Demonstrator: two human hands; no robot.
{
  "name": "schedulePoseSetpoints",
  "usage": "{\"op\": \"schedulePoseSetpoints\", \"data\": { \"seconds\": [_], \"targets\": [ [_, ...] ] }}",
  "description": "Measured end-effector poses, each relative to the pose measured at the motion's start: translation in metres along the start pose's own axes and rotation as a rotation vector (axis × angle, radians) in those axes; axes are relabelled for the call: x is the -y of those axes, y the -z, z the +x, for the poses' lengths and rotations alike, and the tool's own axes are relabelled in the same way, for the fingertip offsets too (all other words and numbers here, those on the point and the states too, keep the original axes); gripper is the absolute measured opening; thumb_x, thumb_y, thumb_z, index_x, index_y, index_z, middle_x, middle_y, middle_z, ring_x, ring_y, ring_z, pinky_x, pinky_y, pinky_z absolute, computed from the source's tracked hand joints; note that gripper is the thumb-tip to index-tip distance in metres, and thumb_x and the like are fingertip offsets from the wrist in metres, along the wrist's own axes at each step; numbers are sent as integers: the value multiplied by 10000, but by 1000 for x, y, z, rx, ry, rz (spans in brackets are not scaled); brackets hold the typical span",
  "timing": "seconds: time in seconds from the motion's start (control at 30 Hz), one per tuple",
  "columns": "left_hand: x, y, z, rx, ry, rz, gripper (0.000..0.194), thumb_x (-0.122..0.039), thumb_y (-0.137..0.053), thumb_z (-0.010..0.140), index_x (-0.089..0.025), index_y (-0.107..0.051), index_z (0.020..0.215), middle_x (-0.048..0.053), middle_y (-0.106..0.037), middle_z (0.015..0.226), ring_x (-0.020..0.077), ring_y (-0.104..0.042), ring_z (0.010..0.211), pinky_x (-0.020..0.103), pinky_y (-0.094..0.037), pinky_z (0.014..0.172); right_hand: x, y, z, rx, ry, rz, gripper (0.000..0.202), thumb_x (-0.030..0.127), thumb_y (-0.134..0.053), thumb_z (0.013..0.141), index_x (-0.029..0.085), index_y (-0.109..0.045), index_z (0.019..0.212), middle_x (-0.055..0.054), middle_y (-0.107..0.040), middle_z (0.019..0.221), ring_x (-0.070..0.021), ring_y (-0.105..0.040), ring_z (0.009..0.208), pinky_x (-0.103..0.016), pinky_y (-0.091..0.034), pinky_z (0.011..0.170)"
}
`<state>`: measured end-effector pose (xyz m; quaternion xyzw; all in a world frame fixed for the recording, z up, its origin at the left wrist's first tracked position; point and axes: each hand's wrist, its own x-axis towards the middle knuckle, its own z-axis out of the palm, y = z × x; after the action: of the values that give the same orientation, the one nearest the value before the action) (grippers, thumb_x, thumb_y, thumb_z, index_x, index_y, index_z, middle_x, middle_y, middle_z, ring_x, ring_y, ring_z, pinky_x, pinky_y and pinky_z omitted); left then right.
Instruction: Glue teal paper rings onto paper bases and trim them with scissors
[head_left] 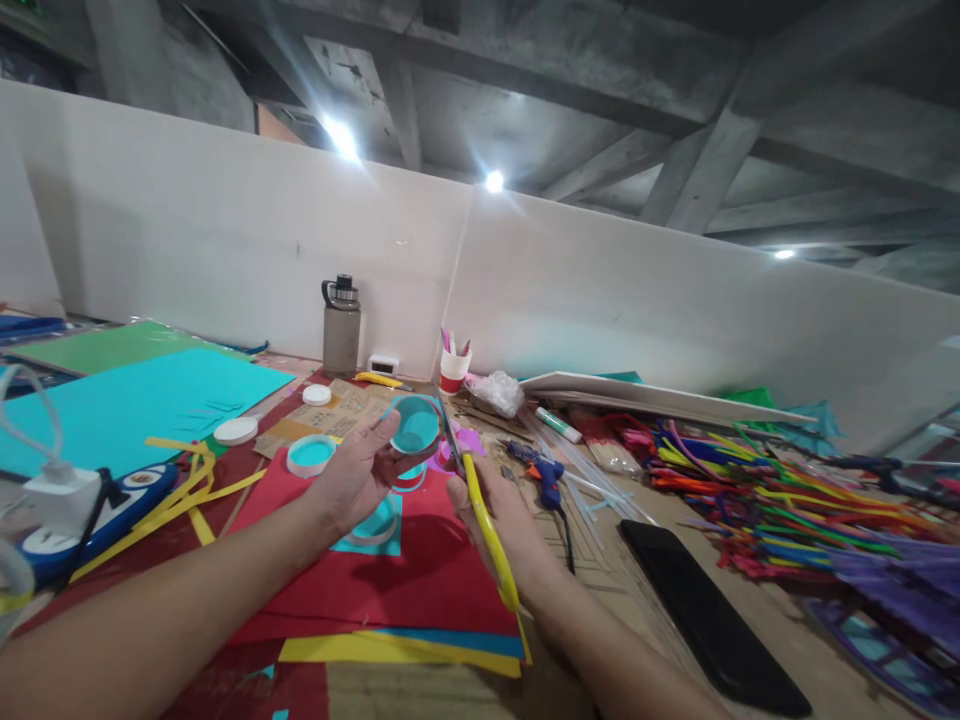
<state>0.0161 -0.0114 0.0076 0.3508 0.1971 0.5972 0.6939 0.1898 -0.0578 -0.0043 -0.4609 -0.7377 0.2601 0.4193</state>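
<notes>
My left hand (358, 470) is closed around a round, cup-like piece (415, 426), turquoise inside, tilted with its opening toward me. My right hand (504, 515) grips scissors with yellow handles (489, 540). Their blades point up and away, close to the right rim of the round piece; whether they touch it I cannot tell. Beneath both hands lies red paper (337, 590). On it rest a turquoise square (392, 546) with a white ring (375, 528) and a white round lid (310, 456) with a turquoise inside.
A phone (705, 610), a blue glue gun (550, 478) with its cord and colourful pipe cleaners (780, 490) lie to the right. Behind stand a bottle (341, 335) and a cup of pens (454, 370). Turquoise sheets (150, 400) and a power strip (97, 525) are left.
</notes>
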Motion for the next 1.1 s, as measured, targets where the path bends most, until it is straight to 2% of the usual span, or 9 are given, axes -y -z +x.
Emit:
{"op": "schedulePoseSetpoints", "data": {
  "seconds": [0.17,0.33,0.53,0.7,0.93,1.1],
  "targets": [
    [1,0,-2,53,2,10,167,-238,-589,822,-122,-677,903,63,-731,884,183,-679,850,344,-535,867,-3,-3,-1,-35,38,22,251,431,-430,906,189,-490,937,7,-505,782,-119,-455,683,-236,-387,633],
    [1,1,-1,65,24,55,201,-258,-598,813,-115,-670,933,87,-726,885,210,-676,864,374,-537,854,-3,0,-1,41,-24,84,222,412,-430,910,197,-465,951,44,-448,676,-94,-403,571,-215,-357,544],
    [0,4,-1,108,35,100,220,-273,-594,816,-105,-671,935,96,-721,894,215,-670,868,391,-525,866,0,2,-1,42,-40,78,199,395,-471,895,200,-469,935,47,-435,669,-92,-392,569,-209,-333,521],
    [-1,3,-1,106,37,105,213,-276,-599,813,-110,-677,921,90,-722,871,203,-672,836,373,-533,845,-3,-1,-2,35,-29,98,249,436,-423,909,197,-477,954,43,-413,665,-92,-373,564,-208,-320,504],
    [-2,3,0,108,37,102,202,-272,-597,811,-122,-679,918,90,-724,880,208,-675,838,355,-544,813,0,0,-2,-1,24,49,264,442,-425,907,189,-495,937,24,-454,700,-101,-397,602,-217,-345,540],
    [0,4,1,50,50,75,212,-277,-611,800,-128,-681,933,96,-725,909,213,-678,849,342,-548,807,3,0,-2,-28,31,49,261,441,-425,901,192,-498,921,11,-475,733,-120,-441,660,-231,-392,605]
  ]
}}
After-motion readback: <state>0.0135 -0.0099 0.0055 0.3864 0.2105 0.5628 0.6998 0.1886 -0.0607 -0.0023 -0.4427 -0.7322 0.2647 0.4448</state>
